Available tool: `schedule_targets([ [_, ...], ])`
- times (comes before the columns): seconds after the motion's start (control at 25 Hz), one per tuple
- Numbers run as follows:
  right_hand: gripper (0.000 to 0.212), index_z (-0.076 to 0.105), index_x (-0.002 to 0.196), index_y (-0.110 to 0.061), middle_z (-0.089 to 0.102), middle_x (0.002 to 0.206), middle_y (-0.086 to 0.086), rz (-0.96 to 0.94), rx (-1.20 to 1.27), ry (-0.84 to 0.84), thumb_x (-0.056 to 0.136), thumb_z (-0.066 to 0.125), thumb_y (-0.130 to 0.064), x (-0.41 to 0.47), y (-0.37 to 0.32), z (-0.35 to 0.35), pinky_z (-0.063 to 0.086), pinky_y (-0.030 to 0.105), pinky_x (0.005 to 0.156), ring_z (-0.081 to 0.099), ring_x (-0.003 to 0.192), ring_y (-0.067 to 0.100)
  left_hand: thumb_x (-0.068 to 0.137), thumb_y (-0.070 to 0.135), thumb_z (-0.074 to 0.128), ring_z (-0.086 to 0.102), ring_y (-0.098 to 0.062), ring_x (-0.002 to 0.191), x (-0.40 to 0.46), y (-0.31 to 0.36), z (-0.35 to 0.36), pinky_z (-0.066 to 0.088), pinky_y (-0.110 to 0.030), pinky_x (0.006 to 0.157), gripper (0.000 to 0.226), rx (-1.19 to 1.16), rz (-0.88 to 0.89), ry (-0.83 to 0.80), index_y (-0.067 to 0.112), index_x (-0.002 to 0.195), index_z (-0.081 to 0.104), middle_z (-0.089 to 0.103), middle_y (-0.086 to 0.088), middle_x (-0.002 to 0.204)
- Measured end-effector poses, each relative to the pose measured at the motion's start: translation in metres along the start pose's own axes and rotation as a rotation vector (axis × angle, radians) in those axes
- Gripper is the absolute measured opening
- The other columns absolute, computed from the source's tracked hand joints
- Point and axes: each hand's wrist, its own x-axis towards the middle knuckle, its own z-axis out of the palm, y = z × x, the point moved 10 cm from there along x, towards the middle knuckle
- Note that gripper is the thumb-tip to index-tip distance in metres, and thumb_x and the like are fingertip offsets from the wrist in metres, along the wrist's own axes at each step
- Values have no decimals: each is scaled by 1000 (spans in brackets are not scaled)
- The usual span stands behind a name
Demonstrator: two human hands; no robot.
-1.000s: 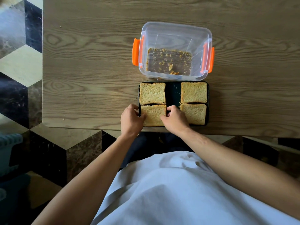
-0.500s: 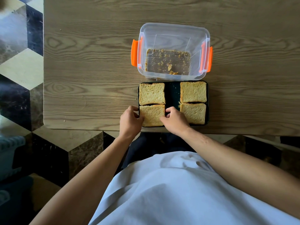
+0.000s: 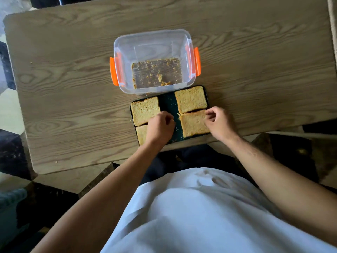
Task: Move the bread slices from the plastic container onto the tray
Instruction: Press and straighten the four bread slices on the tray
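Now | our left hand (image 3: 160,127) curled loosely over near-left bread slice (image 3: 141,133), grip unclear | right hand (image 3: 218,123) fingers (image 3: 209,116) pinching near-right slice (image 3: 194,123) | four slices on tray (image 3: 168,103) | plastic container (image 3: 153,61) holds crumbs | we read no writing

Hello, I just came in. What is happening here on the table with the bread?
A person is arranging bread slices on a dark tray at the near edge of a wooden table. Four slices lie on the tray. The left hand rests over the near-left slice, hiding most of it, and the right hand touches the right edge of the near-right slice. The clear plastic container with orange latches, just behind the tray, holds only crumbs, so the moving looks finished.
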Motion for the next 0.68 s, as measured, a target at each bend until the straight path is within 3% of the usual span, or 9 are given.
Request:
schedule_targets([
  [0.16,22,71,100,-15,71,91,5,-8,-98,39,80,69,-7,-4,21,-17,54,37,76,67,84,24,85,15,61,64,-27,87,5,7,36,44,-27,66,25,97,-98,-94,7,108,67,72,-12,100],
  [0.28,25,70,106,-12,69,96,8,-69,-166,-9,81,69,-6,-9,19,-7,53,38,77,66,88,27,81,15,60,63,-33,85,7,13,47,52,-37,70,16,200,-86,-122,6,93,66,69,-14,92],
  [0.4,29,68,111,-12,66,100,9,-103,-209,-10,82,68,-7,-14,16,-3,53,41,76,64,91,30,78,14,60,64,-31,78,5,13,52,49,-33,60,9,195,-124,-124,8,83,65,70,-10,82],
  [0.48,29,66,113,-12,66,103,9,-123,-230,2,84,67,-11,-16,15,-4,53,41,75,63,92,30,77,12,62,67,-28,80,2,13,53,49,-30,62,14,146,-152,-121,10,89,69,73,-8,85],
  [0.6,30,62,117,-11,64,107,10,-144,-261,50,87,67,-15,-18,13,-10,53,42,71,63,92,31,80,11,65,68,-26,92,0,14,51,55,-31,76,36,98,-165,-107,9,116,68,75,-8,100],
  [0.68,33,60,119,-12,63,108,10,-149,-263,57,87,69,-14,-18,13,-13,54,42,70,63,92,31,81,12,65,68,-26,91,0,12,47,56,-32,77,33,82,-189,-64,8,114,69,75,-9,98],
])
